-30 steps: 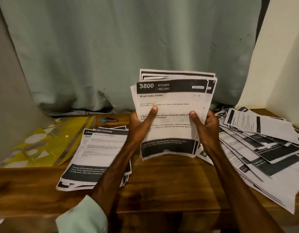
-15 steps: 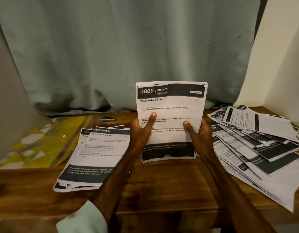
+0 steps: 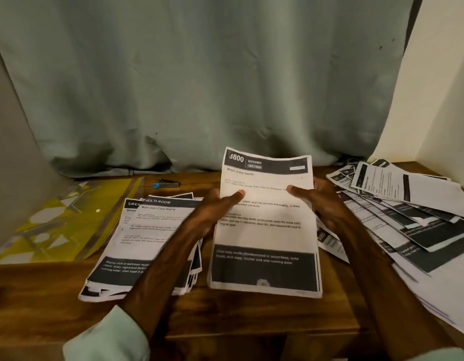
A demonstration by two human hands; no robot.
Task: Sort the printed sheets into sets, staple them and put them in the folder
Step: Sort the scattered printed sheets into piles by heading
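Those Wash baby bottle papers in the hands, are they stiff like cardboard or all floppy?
Probably floppy: the Wash baby bottle papers bow and their top edge waves, though the left hand and right hand hold both sides. Likely light, since thumbs and fingers at the sides hold them. The sheets may slide apart, as I see no staple.

One head view, forward and down over the table point(image 3: 238, 313).

We look from the person's own head, close in: both forearms point(image 3: 160, 269) run up from the bottom of the view to the left hand point(image 3: 212, 212) and right hand point(image 3: 324, 201), which grip the sheets point(image 3: 264, 230) at the middle, near enough to read the headings. The table's near edge lies low in view; its far edge meets the curtain point(image 3: 199, 87), its far right corner the wall point(image 3: 434, 100).
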